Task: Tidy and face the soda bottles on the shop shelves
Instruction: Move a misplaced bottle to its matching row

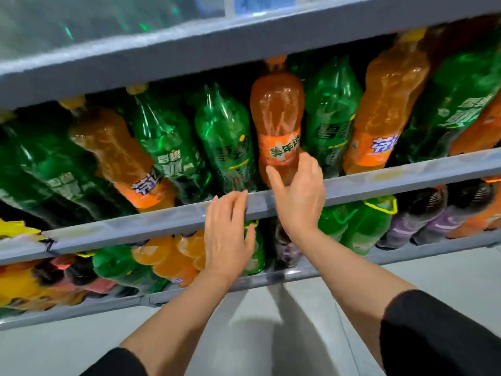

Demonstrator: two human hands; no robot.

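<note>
bottles point(276, 118) on shelf point(379, 177) (front row) — floor point(271, 321) below

1. The right hand point(296, 191) hides the base of the orange soda bottle point(276, 115).
2. The green bottles point(40, 169) at the shelf's left end are blurred and cut off.
3. The top shelf's goods point(81, 20) are too blurred to identify.

Place: a shop drinks aisle; grey tiered shelving point(379, 177) is running behind the right hand point(298, 191)
Stock: green and orange soda bottles point(276, 109) are standing in rows above the hands; more bottles are lying below them
</note>
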